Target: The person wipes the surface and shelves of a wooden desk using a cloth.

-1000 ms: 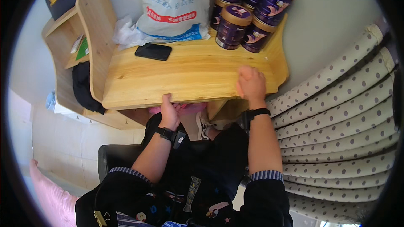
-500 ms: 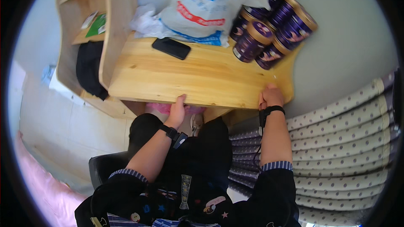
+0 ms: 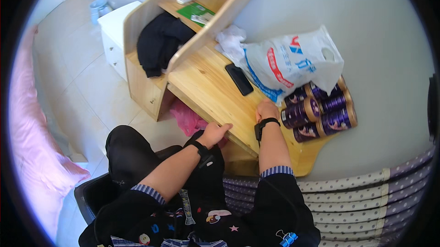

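Observation:
I sit at a light wooden desk. My left hand grips the desk's front edge from below, thumb on the edge. My right hand lies flat on the desktop, fingers toward a stack of several purple tins with gold rims. Both wrists wear dark bands. A black phone lies on the desktop just beyond my right hand. Behind it sits a white plastic bag with red and blue print.
A wooden shelf unit joins the desk's left end, holding dark clothing and a green booklet. Pink fabric lies under the desk. A white cabinet stands further left, and a dotted grey bedcover lies at right.
The view has swung so the desk now runs diagonally. My right hand has moved from the desk's right corner onto the top near the tins. My left hand stays on the front edge.

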